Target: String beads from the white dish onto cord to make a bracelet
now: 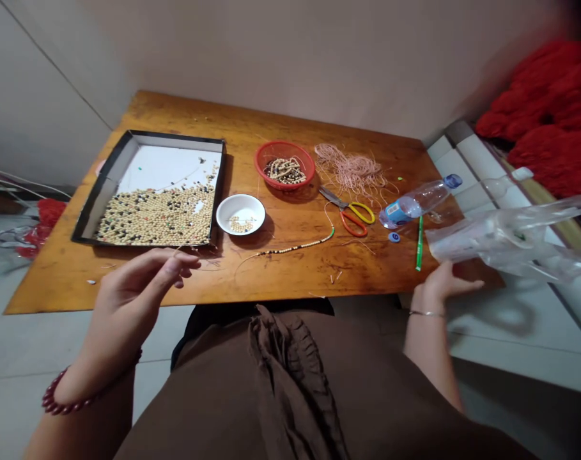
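Note:
My left hand (144,281) is at the table's front left, thumb and forefinger pinched on what looks like a thin thread. Just beyond it lies a shallow black-edged box (151,172) full of small cream, black and coloured beads (156,217). My right hand (443,282) is at the right end of the table, fingers stretched and thumb apart, close to a clear plastic bag (511,239); whether it touches the bag I cannot tell. Between my hands a strung row of beads (300,246) lies on the wood. A white bowl (223,217) holds a few loose beads.
Behind the bead string are a red bowl (261,169) of strung beads, scissors (352,214) with red and yellow handles and a heap of pink cord (350,169). A plastic bottle (419,201), its blue label showing, lies near a green pen-like stick (419,246). Red bundles (553,115) are piled at right.

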{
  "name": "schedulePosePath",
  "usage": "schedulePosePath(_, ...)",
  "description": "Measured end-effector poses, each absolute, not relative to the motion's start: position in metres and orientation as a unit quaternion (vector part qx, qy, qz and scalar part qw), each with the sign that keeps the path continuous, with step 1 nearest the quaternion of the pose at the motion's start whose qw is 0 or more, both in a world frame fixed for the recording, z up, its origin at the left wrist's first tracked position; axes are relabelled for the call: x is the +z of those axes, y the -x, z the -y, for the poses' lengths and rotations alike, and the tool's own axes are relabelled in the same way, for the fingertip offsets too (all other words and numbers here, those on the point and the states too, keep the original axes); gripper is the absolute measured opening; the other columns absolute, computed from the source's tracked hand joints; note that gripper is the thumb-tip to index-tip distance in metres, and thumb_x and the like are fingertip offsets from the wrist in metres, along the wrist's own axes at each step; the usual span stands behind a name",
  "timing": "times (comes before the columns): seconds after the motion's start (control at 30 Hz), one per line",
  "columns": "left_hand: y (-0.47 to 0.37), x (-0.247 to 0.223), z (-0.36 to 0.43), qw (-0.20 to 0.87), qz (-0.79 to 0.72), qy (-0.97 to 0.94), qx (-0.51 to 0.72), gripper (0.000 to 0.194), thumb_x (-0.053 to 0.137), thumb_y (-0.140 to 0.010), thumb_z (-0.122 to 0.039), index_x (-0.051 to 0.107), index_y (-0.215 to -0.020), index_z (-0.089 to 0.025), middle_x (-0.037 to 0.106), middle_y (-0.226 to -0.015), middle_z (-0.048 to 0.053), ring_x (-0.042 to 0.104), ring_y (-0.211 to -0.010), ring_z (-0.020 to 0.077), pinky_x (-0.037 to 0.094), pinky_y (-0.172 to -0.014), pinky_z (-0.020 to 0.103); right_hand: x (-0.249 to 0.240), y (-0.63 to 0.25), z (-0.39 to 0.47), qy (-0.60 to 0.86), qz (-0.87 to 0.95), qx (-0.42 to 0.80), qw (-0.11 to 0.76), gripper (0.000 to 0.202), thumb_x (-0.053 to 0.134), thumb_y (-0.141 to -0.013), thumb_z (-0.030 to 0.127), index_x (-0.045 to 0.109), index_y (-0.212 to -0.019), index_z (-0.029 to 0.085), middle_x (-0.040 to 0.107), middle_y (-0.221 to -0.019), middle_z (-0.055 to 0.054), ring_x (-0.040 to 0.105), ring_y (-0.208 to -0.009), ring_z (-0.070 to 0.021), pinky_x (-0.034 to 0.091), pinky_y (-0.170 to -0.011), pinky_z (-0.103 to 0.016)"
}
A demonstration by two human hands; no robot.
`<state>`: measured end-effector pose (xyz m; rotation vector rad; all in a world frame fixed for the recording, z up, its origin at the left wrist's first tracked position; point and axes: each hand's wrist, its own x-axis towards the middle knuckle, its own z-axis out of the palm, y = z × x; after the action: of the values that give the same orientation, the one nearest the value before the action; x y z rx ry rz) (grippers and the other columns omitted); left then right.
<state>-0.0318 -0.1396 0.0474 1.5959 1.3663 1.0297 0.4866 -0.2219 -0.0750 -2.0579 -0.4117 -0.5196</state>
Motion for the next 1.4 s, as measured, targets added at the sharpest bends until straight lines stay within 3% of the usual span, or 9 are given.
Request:
schedulePosePath(0.1, 0.025, 0.050, 0.131, 0.388, -0.520, -0.642, 0.408, 0.018, 0.059, -0.085, -0.035, 0.071, -0.086, -0.022, 0.069, -0.082, 0.002, 0.060, -0.070, 0.0119, 0.050, -0.061, 0.023, -0.066, -0.402, 0.199, 0.828, 0.173, -0.252, 0.471, 0.053, 0.047, -0.079, 0.012, 0.036, -0.130, 0.016, 0.044, -0.128, -0.020, 0.050, -0.117, -0.0258, 0.043, -0.096, -0.044)
schedulePosePath(0.27, -0.013, 0.069, 0.092, 0.387, -0.446, -0.678, 0.437, 0.020, 0.058, -0.086, -0.035, 0.071, -0.084, -0.020, 0.069, -0.082, 0.003, 0.061, -0.070, 0.0107, 0.050, -0.058, 0.020, -0.036, -0.328, 0.118, 0.766, 0.536, -0.032, 0.352, 0.022, 0.051, -0.083, 0.028, 0.064, -0.097, 0.017, 0.065, -0.097, -0.011, 0.061, -0.092, -0.0225, 0.047, -0.082, -0.036)
schedulePosePath(0.47, -0.062, 0.083, 0.042, 0.373, -0.356, -0.728, 0.452, 0.028, 0.053, -0.088, -0.040, 0.069, -0.089, -0.017, 0.070, -0.086, 0.006, 0.062, -0.072, 0.0124, 0.049, -0.059, 0.022, -0.027, -0.337, 0.071, 0.863, 0.499, 0.006, 0.080, 0.023, 0.059, -0.079, 0.037, 0.074, -0.088, 0.021, 0.071, -0.087, -0.013, 0.066, -0.085, -0.0272, 0.046, -0.073, -0.036)
schedulePosePath(0.67, -0.073, 0.042, 0.020, 0.251, -0.359, -0.786, 0.436, 0.031, 0.043, -0.093, -0.038, 0.065, -0.093, -0.018, 0.068, -0.085, 0.006, 0.061, -0.075, 0.0137, 0.048, -0.063, 0.023, -0.037, -0.325, 0.066, 0.840, 0.541, 0.027, 0.025, 0.027, 0.059, -0.077, 0.041, 0.075, -0.077, 0.020, 0.072, -0.082, -0.015, 0.068, -0.082, -0.0284, 0.046, -0.066, -0.032)
schedulePosePath(0.8, -0.074, 0.015, 0.022, -0.049, -0.397, -0.842, 0.362, 0.022, 0.045, -0.092, -0.026, 0.065, -0.084, -0.020, 0.065, -0.083, 0.008, 0.057, -0.080, 0.0181, 0.043, -0.068, 0.029, -0.043, -0.318, 0.064, 0.832, 0.553, 0.011, 0.031, 0.020, 0.055, -0.080, 0.022, 0.074, -0.077, 0.016, 0.072, -0.081, -0.017, 0.069, -0.078, -0.0255, 0.045, -0.065, -0.029)
schedulePosePath(0.93, -0.076, 0.001, 0.027, -0.159, -0.363, -0.869, 0.295, 0.018, 0.047, -0.090, -0.019, 0.063, -0.097, -0.023, 0.065, -0.092, 0.007, 0.055, -0.080, 0.0183, 0.041, -0.067, 0.029, -0.052, -0.322, 0.064, 0.821, 0.569, 0.016, 0.043, 0.021, 0.052, -0.081, 0.022, 0.072, -0.079, 0.017, 0.071, -0.082, -0.016, 0.068, -0.081, -0.0267, 0.045, -0.066, -0.031)
schedulePosePath(1.1, -0.078, -0.007, 0.031, -0.184, -0.353, -0.874, 0.279, 0.017, 0.049, -0.088, -0.019, 0.062, -0.098, -0.024, 0.063, -0.092, 0.007, 0.053, -0.080, 0.0194, 0.039, -0.066, 0.031, -0.061, -0.331, 0.062, 0.811, 0.576, 0.055, 0.088, 0.019, 0.051, -0.079, 0.025, 0.067, -0.074, 0.017, 0.071, -0.082, -0.015, 0.067, -0.080, -0.0266, 0.043, -0.065, -0.031)
schedulePosePath(1.27, -0.081, -0.011, 0.033, -0.157, -0.373, -0.857, 0.317, 0.015, 0.048, -0.090, -0.021, 0.063, -0.089, -0.022, 0.064, -0.091, 0.006, 0.052, -0.081, 0.0187, 0.040, -0.070, 0.030, -0.065, -0.338, 0.054, 0.761, 0.563, 0.163, 0.278, 0.009, 0.051, -0.075, 0.023, 0.054, -0.068, 0.019, 0.070, -0.077, -0.009, 0.065, -0.074, -0.0214, 0.043, -0.067, -0.029)
schedulePosePath(1.4, -0.082, -0.013, 0.032, -0.038, -0.400, -0.826, 0.396, 0.021, 0.045, -0.092, -0.028, 0.064, -0.086, -0.020, 0.063, -0.087, 0.005, 0.054, -0.082, 0.0175, 0.043, -0.076, 0.030, -0.063, -0.331, 0.051, 0.627, 0.503, 0.387, 0.451, 0.009, 0.054, -0.074, 0.023, 0.047, -0.069, 0.020, 0.068, -0.071, -0.005, 0.064, -0.070, -0.0157, 0.046, -0.070, -0.027)
